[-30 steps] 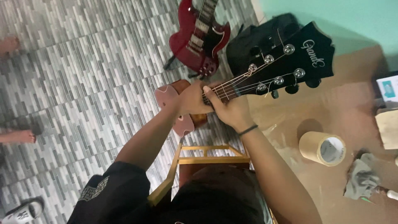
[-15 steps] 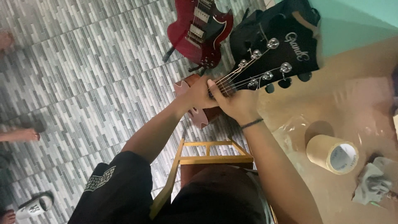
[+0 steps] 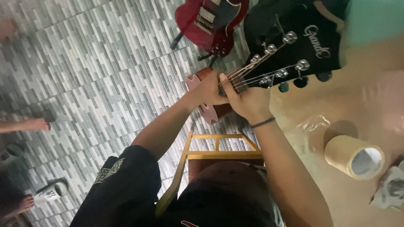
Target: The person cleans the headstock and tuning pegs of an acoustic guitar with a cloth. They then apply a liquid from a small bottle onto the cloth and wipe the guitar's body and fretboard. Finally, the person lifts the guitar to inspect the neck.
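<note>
1. We hold a brown guitar [image 3: 219, 110] upright over the tiled floor [image 3: 84, 71], its black headstock [image 3: 303, 46] beside the table [image 3: 370, 96].
2. Our left hand [image 3: 209, 90] and right hand [image 3: 249, 100] both close around its neck, just below the headstock.
3. A tape roll [image 3: 352, 156] lies on the table; a red guitar [image 3: 210, 21] lies on the floor.

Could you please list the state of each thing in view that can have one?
Guitar: held upright, strings on.
Left hand: closed on the guitar neck.
Right hand: closed on the neck, fingers on strings.
Red guitar: lying flat on floor.
Tape roll: on its side on table.
</note>
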